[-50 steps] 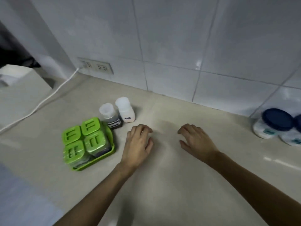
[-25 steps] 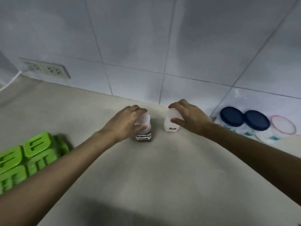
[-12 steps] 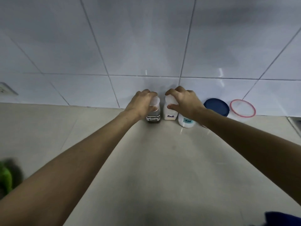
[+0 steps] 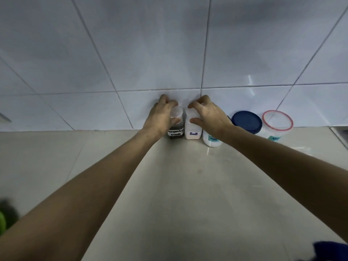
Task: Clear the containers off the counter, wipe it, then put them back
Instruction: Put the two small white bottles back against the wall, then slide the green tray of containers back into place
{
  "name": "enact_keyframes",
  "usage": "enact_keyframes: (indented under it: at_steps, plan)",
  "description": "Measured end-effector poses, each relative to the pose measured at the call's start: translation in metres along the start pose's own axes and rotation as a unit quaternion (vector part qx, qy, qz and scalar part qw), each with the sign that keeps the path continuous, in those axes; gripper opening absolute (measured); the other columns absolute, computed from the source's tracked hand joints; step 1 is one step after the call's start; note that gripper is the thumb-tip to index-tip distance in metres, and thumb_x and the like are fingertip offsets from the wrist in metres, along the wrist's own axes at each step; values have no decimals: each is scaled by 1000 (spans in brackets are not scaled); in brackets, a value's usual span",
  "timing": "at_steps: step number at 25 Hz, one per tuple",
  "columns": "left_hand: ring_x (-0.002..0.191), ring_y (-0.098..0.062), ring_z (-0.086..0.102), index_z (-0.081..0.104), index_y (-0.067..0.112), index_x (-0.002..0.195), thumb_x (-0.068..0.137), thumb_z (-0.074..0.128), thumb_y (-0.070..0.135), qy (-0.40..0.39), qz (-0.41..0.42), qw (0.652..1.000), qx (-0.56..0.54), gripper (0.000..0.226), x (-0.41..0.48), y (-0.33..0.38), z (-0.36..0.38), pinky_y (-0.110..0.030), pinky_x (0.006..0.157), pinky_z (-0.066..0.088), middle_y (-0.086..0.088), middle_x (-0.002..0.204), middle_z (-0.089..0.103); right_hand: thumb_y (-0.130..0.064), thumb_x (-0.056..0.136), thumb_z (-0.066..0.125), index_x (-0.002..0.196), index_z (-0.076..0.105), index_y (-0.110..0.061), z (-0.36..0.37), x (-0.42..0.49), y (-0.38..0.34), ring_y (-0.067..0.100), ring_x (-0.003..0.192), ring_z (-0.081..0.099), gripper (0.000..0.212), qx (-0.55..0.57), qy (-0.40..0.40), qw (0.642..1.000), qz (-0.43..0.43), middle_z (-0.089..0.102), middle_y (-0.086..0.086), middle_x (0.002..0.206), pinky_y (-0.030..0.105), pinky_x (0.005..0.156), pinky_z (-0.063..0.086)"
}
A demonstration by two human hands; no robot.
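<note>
Two small shakers stand side by side on the beige counter (image 4: 188, 185), against the tiled wall. My left hand (image 4: 161, 117) grips the dark seasoning jar (image 4: 176, 131), which has a white cap and a black-lettered label. My right hand (image 4: 208, 114) grips the white salt shaker (image 4: 193, 129), labelled "Salt". Just right of them stands a white MSG tub (image 4: 211, 141), partly behind my right wrist, then a tub with a dark blue lid (image 4: 246, 121) and a clear tub with a red-rimmed lid (image 4: 277, 123).
The white tiled wall (image 4: 169, 53) rises directly behind the containers. A bit of the green spice rack (image 4: 2, 222) shows at the lower left edge. Something dark blue (image 4: 331, 251) lies at the lower right corner.
Both hands picked the two shakers up beside the green rack and carried them right and back to the wall. Since half a second ago they have barely moved.
</note>
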State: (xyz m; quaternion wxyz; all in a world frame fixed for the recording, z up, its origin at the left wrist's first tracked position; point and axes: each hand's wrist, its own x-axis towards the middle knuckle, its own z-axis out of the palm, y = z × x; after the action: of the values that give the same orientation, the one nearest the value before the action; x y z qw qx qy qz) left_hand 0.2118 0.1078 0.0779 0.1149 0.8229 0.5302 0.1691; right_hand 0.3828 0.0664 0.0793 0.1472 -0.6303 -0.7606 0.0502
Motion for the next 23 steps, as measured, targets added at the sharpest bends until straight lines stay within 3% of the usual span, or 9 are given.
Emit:
enact_keyframes:
  at_steps: [4, 7, 11, 14, 16, 20, 23]
  plan:
    - [106, -32, 57, 56, 11, 127, 84, 69, 26, -1, 3, 1000, 6, 47, -3, -1, -4, -34, 95, 44, -13, 127, 48, -24, 86, 65, 128, 50, -11, 1, -1, -6, 37, 109, 52, 47, -47, 12, 999, 7, 47, 19, 129, 47, 94, 46]
    - [107, -33, 58, 55, 10, 129, 87, 65, 22, 1, 4, 1000, -14, 45, -23, -9, -13, -36, 97, 45, -14, 127, 50, -21, 85, 66, 125, 53, -9, 4, -13, -21, 38, 112, 52, 45, -75, 83, 994, -17, 51, 20, 128, 49, 95, 41]
    - [92, -31, 65, 64, 10, 110, 88, 57, 11, 21, -50, 996, -68, 23, -102, -41, -27, -39, 85, 52, -13, 109, 61, -22, 89, 60, 115, 57, -10, 20, -43, -64, 32, 103, 56, 29, 15, 118, 993, -15, 58, 14, 116, 43, 88, 43]
    - [83, -25, 64, 65, 14, 98, 87, 55, 12, 13, -117, 990, -83, 15, -203, -87, -41, -42, 74, 54, -6, 97, 63, -25, 89, 60, 109, 59, -10, 58, -70, -127, 34, 96, 59, 25, 79, 36, 995, -43, 59, 14, 107, 45, 84, 49]
    - [88, -22, 63, 64, 17, 100, 89, 54, 18, 22, -176, 980, -92, 15, -272, -118, -58, -42, 74, 54, -3, 99, 64, -25, 87, 62, 106, 61, -11, 81, -85, -186, 30, 93, 61, 23, 145, -48, 986, -60, 59, 12, 107, 42, 84, 51]
    - [89, -20, 61, 66, 16, 98, 87, 54, 20, 145, -246, 952, -108, 17, -388, -172, -105, -36, 78, 52, -1, 95, 65, -31, 88, 63, 110, 60, -13, 117, -102, -309, 17, 91, 61, 29, 262, -185, 945, -66, 57, 4, 109, 26, 82, 46]
    - [87, -23, 59, 67, 13, 96, 88, 55, 19, 245, -291, 922, -77, 15, -459, -220, -132, -36, 78, 50, -1, 93, 64, -38, 85, 64, 115, 56, -15, 148, -113, -396, 16, 93, 61, 39, 378, -244, 893, 6, 58, 7, 115, 33, 91, 48]
